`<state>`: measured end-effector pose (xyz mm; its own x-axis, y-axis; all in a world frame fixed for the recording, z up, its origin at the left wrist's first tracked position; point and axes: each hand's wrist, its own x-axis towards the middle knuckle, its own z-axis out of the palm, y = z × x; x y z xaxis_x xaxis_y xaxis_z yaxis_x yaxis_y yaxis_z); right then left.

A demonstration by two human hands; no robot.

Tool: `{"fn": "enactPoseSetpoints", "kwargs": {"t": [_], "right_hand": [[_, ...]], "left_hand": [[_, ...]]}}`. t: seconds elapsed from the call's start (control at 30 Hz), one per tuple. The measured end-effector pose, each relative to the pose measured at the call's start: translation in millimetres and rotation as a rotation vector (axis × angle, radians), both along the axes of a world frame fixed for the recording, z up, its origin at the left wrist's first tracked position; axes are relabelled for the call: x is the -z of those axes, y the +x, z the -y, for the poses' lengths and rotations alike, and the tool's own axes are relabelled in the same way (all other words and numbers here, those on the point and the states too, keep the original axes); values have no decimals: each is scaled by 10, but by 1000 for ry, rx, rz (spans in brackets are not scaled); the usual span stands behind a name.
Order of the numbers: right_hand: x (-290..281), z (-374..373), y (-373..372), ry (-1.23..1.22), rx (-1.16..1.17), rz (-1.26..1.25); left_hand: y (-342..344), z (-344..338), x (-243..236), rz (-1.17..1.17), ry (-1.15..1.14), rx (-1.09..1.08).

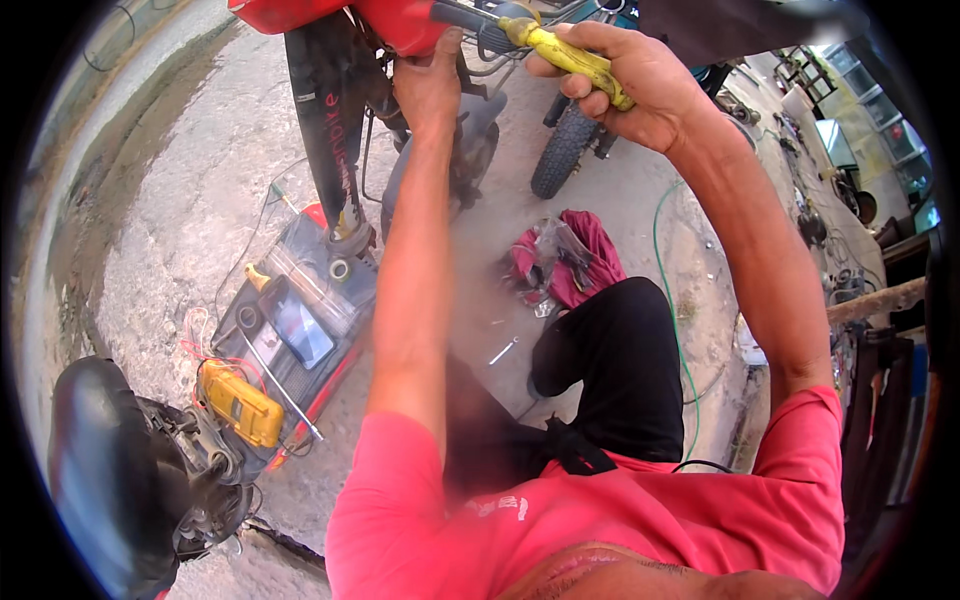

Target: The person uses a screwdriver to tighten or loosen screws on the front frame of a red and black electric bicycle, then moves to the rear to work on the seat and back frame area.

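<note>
Stretched forward, my right hand (645, 88) is closed round the thick yellow handle of a screwdriver (580, 66). The handle's narrow end points left, toward the motorcycle's front; no shaft can be made out. My left hand (428, 90) is raised at the lower edge of the red motorcycle bodywork (405, 25). Its thumb presses up there, and the other fingers are mostly hidden, so what they grip does not show. Between my hands lies a dark ribbed part (494, 38) near several cables. Below the bodywork, a black fork cover (322, 110) slants down.
Left of my legs, a tool case (345, 315) carries a phone (300, 330), a tape roll (340, 270) and a yellow meter (241, 405). A wrench (503, 351) and pink cloth (592, 255) lie on the ground. A green hose (660, 260) runs at right; a black seat (100, 470) stands lower left.
</note>
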<state>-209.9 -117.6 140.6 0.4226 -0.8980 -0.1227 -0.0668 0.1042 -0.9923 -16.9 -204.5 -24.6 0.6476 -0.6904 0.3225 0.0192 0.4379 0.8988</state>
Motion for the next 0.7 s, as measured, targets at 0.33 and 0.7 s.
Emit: {"fn": "enactPoseSetpoints", "kwargs": {"t": [0.33, 0.7], "right_hand": [[20, -246, 174, -1755, 87, -660], [-171, -139, 101, -2003, -107, -981]], "left_hand": [[84, 87, 63, -2, -123, 48], [83, 98, 91, 33, -73, 21]]}}
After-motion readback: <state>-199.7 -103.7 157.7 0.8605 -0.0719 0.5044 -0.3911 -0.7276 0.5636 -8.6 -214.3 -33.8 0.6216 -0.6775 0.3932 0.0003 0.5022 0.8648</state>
